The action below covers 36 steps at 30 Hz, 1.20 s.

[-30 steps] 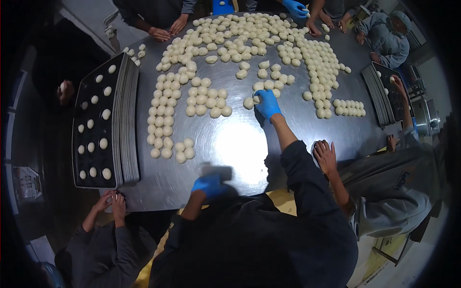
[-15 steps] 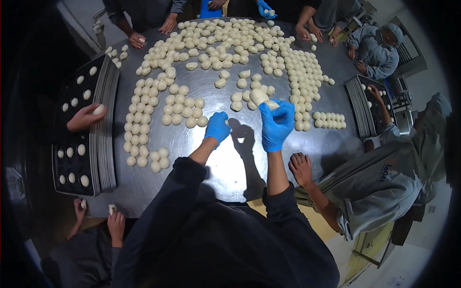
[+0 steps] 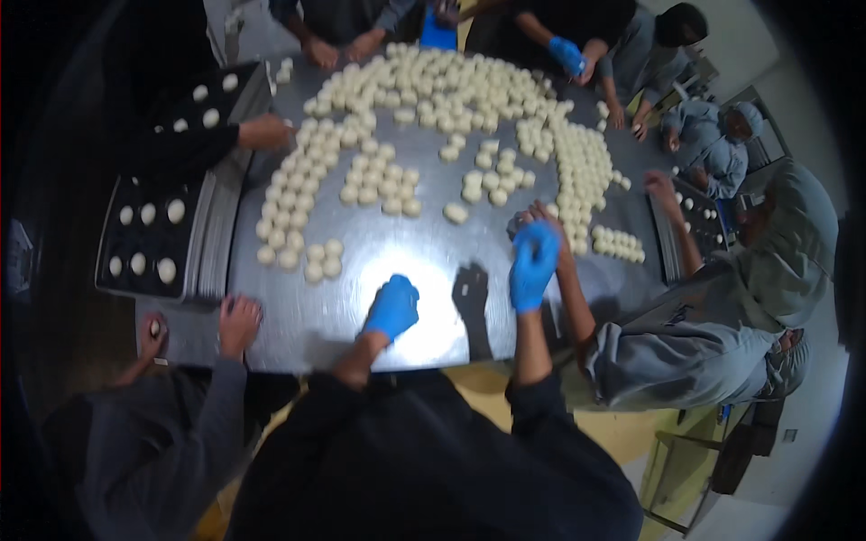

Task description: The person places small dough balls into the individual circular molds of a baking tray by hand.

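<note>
1. Head view: my left hand [image 3: 392, 307], blue-gloved, cups down on the steel table [image 3: 307, 316], fingers curled; I cannot tell whether dough lies under it.
2. My right hand [image 3: 534, 263] hovers raised, loosely curled, seemingly empty.
3. Beyond my hands, one dough ball [image 3: 456, 214] sits apart from the mass of dough balls [image 3: 433, 99] across the table.
4. Left of the table, the dark tray [image 3: 149, 239] looks only part filled; much dough seemingly awaits.

No pkgs, labels, signs or screens visible.
</note>
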{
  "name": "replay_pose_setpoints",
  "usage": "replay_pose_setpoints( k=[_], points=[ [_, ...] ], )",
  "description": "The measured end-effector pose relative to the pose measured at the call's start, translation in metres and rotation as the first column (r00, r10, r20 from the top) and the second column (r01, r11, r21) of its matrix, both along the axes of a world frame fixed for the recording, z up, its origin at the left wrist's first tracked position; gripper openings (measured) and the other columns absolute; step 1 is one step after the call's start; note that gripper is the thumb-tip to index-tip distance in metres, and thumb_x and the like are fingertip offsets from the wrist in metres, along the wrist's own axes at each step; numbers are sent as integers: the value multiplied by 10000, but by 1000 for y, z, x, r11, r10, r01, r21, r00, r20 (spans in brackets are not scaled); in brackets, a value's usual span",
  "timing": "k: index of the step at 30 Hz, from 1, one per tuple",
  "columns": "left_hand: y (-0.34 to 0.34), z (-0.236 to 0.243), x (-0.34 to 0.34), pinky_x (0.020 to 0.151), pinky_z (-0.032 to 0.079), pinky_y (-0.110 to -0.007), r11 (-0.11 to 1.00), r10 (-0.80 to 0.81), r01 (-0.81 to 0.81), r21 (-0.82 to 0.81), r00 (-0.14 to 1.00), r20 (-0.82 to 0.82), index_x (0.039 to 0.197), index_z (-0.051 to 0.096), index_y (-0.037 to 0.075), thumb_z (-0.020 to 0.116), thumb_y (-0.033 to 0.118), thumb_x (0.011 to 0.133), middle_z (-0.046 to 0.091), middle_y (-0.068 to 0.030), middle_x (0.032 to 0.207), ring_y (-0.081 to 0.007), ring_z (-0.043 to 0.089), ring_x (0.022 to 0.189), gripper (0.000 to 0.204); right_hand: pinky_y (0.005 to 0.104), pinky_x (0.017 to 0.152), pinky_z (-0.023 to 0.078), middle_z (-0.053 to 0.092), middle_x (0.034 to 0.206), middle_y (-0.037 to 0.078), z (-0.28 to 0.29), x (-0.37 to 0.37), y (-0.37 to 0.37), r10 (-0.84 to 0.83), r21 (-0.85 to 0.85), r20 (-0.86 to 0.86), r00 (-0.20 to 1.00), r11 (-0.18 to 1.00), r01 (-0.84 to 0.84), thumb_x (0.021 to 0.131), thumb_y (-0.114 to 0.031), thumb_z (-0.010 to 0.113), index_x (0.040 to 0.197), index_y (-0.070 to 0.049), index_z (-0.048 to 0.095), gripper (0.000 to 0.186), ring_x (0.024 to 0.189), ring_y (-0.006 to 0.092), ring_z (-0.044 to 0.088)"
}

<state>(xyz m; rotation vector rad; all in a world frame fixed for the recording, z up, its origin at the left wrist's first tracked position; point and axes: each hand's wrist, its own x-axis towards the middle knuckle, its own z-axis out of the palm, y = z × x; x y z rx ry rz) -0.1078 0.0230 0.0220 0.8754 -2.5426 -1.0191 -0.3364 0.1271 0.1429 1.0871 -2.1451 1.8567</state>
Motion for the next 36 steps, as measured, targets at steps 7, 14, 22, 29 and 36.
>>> replay_pose_setpoints(
  k=[7,14,22,29,36],
  points=[
    [51,6,42,932,465,-425,959,-235,250,-132,965,120,887,725,120,684,143,711,640,-109,1023,-327,579,1053,182,490,816,476,653,991,184,-119,141,86,257,589,-293,921,807,-37,804,-171,646,879,-44,657,148,913,366,621],
    [11,-20,48,844,441,-482,945,132,-127,-303,991,-4,889,696,89,700,251,825,664,-134,1006,-340,600,950,174,519,640,471,639,707,169,-97,106,70,132,757,-222,966,648,85,781,-280,715,691,-52,680,248,670,392,610],
    [29,-22,32,890,452,-421,970,-99,54,-237,978,-182,837,728,129,777,258,770,698,-59,883,-286,629,906,153,452,745,476,648,796,121,-119,125,38,239,489,-162,958,862,-133,757,-168,732,708,-72,649,136,782,335,613],
    [61,-27,81,806,452,-437,962,-245,220,-164,957,-153,796,706,114,776,226,737,660,-93,789,-333,613,811,145,477,652,471,611,683,150,-176,116,124,373,679,-312,874,731,-69,759,-94,680,636,-81,626,135,722,351,607],
    [9,-13,43,795,453,-444,966,47,-70,-249,994,-99,762,691,93,820,283,699,673,-105,804,-327,623,825,237,436,798,477,654,819,98,-100,73,71,279,751,-244,929,660,0,828,-321,676,756,-122,728,218,847,295,631]
  ],
)
